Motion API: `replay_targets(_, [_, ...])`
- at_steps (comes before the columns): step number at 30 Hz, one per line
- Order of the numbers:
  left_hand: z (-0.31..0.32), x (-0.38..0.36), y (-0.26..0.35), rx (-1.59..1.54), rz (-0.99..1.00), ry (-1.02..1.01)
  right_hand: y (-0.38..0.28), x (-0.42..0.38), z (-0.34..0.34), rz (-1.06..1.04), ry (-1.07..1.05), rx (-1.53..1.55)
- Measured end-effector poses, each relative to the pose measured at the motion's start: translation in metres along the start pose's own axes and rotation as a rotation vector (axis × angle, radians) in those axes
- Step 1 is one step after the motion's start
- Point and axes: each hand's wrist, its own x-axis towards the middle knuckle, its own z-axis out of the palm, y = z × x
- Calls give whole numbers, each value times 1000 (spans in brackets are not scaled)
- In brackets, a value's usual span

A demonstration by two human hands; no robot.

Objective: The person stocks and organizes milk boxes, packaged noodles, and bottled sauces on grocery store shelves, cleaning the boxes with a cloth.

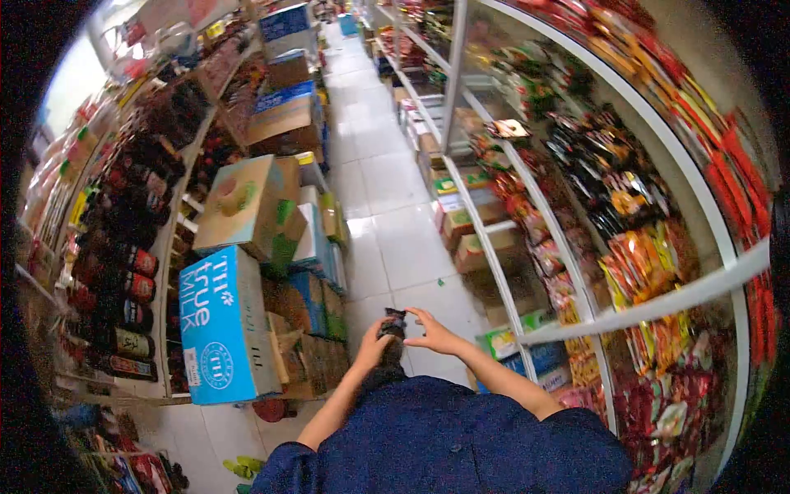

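In front of my body, low over the aisle, my left hand point(375, 336) is closed around a small dark packet point(395, 318) with a crimped-looking top end. Its label is too small to read. Just to the right, my right hand point(434, 334) has its thumb and fingers apart, with the fingertips close to the packet's right side. The lower part of the packet blends into the dark clothing below it.
Stacked cartons, including a blue milk carton point(220, 329) and a brown box point(239, 202), line the left of the tiled aisle point(370, 222). Shelves of dark jars point(140, 272) stand behind. On the right, a white-framed rack point(485, 222) holds snack packets point(646, 276).
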Motion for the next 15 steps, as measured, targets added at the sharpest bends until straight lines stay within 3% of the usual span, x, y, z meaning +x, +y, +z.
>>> replay_targets(2, [-14, 17, 28, -276, -45, 62, -10, 45, 21, -66, -33, 31])
replay_targets(5, [-51, 41, 40, -329, 29, 171, -35, 105, 34, -121, -10, 158])
replay_targets(9, [-107, 64, 31, -42, 111, 289, -64, 174, 37, -98, -119, 130])
replay_targets(12, [-135, 79, 45, 63, 61, 340, -71, 210, 36, -150, -79, 15])
replay_targets(15, [-146, 113, 32, -135, -29, 316, -61, 246, 24, -109, -4, -8])
